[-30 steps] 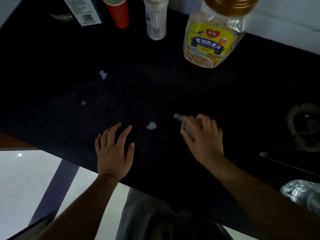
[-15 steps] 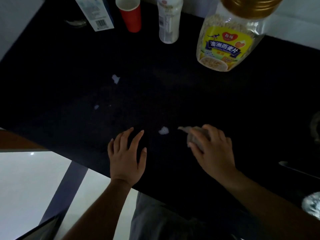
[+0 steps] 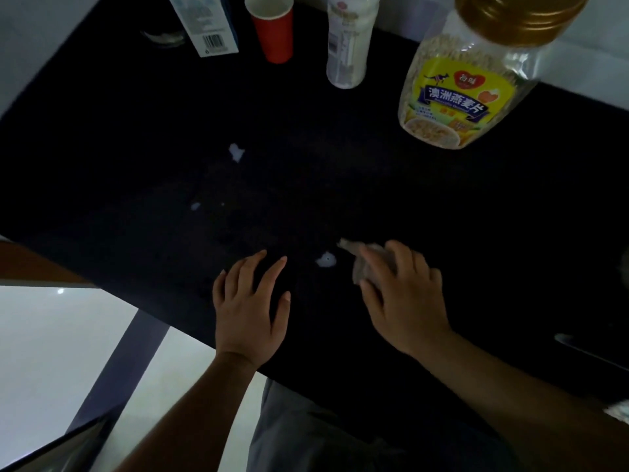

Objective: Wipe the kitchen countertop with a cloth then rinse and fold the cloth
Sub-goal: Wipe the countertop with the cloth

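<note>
We looked down from head height onto a black kitchen countertop (image 3: 374, 199) in dim light. The left hand (image 3: 250, 308) lay flat on the near part of the counter, palm down. Its fingers were straight, slightly spread and gripping nothing. Just to its right, the right hand (image 3: 405, 301) sat on the counter with its fingers bent over a small, pale, bunched cloth (image 3: 371, 257), holding it against the surface. One corner of the cloth stuck out to the left past the fingertips. This hand was a little blurred, so we could not make out the thumb.

Between the two hands, just beside the cloth's corner, was a small white spot (image 3: 326, 259). A second white spot (image 3: 236, 152) lay farther back near the middle of the counter, and a fainter, smaller one (image 3: 195, 206) sat between that and the left hand.

Along the back edge stood four things. From left to right they were a light carton with a barcode (image 3: 207, 25), a red paper cup (image 3: 274, 32), a white bottle (image 3: 349, 46) and a large clear jar of oats (image 3: 459, 97). The jar had a yellow label and a gold lid (image 3: 517, 15).

Below the counter's near edge we saw a pale, glossy floor (image 3: 51, 335) on the left and the person's grey clothing (image 3: 323, 430) at the bottom.
</note>
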